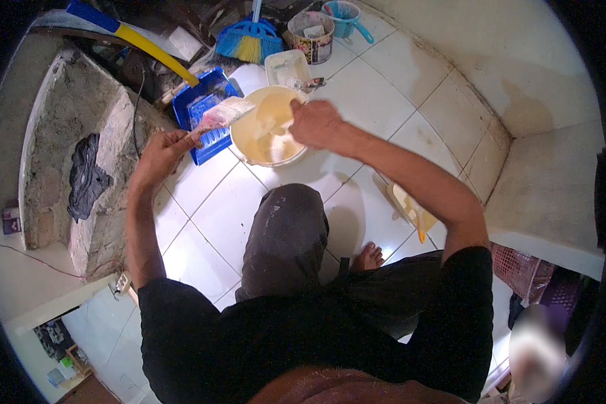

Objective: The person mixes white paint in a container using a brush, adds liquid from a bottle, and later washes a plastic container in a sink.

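Note:
A round cream bucket (276, 163) stands on the tiled floor before me, with pale yellowish and white stuff inside. My left hand (163, 153), fingers closed, grips the narrow end of a flat pinkish-white thing (223, 114). It widens to the right, and its far end reaches the bucket's left rim; I cannot tell whether it is a packet or a smeared scraper. My right hand (318, 125) is closed over the bucket's right side. What its fingers hold, if anything, is hidden. A pale shape shows inside the bucket to the left of those fingers.
Behind the bucket are a blue dustpan (184, 101) with a yellow handle, a blue broom (250, 42), a white tub (287, 67), a stained pail (311, 34) and a teal dipper (347, 19). A yellowish container (405, 204) lies at right. Rough concrete steps (108, 114) rise at left.

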